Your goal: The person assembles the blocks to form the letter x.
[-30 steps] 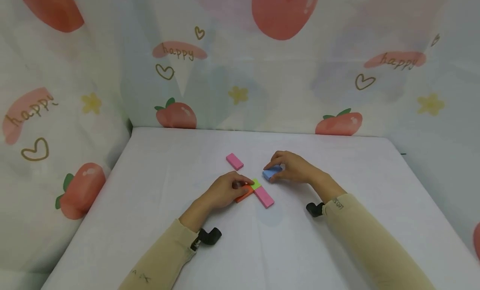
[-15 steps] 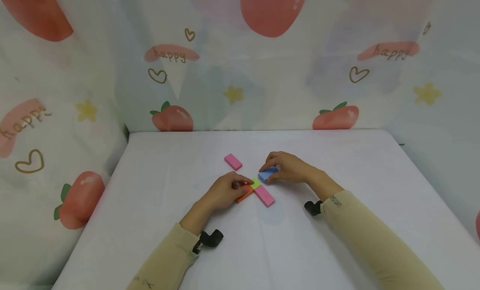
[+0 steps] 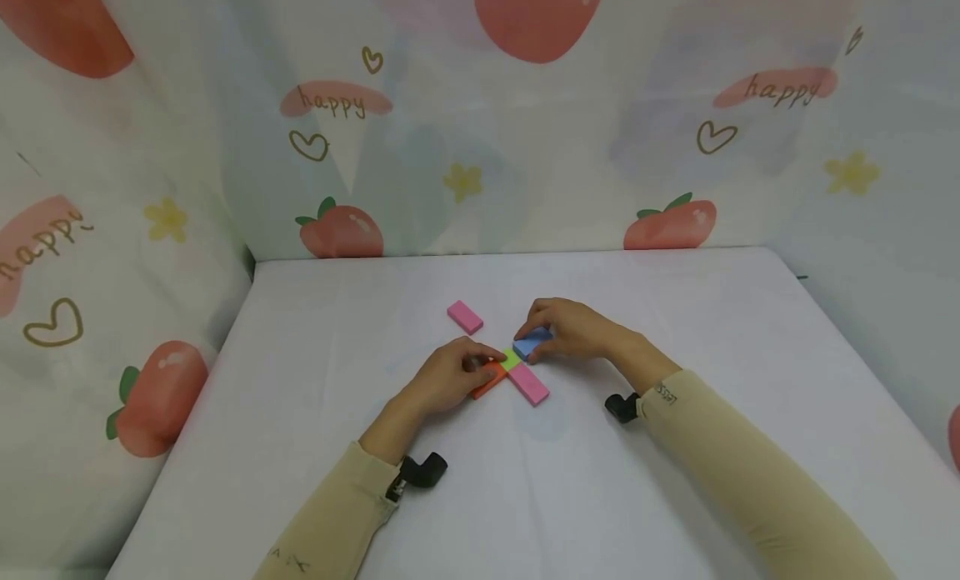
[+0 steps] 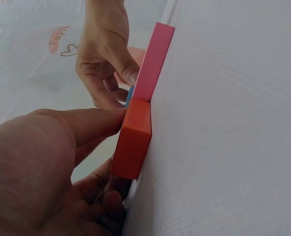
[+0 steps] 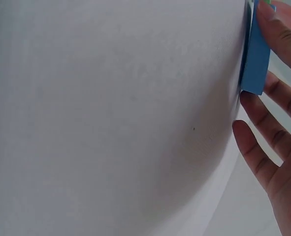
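Near the middle of the white table, my left hand (image 3: 442,376) holds an orange block (image 3: 489,382) between thumb and fingers. A small yellow-green piece (image 3: 511,360) sits at the orange block's far end, partly under my left fingertips. A pink block (image 3: 529,385) extends from that corner toward the near right; in the left wrist view the pink block (image 4: 154,61) meets the orange block (image 4: 132,142). My right hand (image 3: 573,328) pinches a blue block (image 3: 529,345) close beside the green piece. Whether blue and green touch, I cannot tell. The right wrist view shows the blue block (image 5: 256,61) low against the cloth.
A second pink block (image 3: 465,317) lies alone behind my left hand. White cloth covers the table (image 3: 570,497). A printed curtain (image 3: 540,147) with fruit and hearts encloses the back and sides. Each wrist carries a small black camera mount (image 3: 423,470).
My right hand has brought the blue block leftward, closer to the green piece. The left hand stays on the orange block. The head view has shifted slightly.
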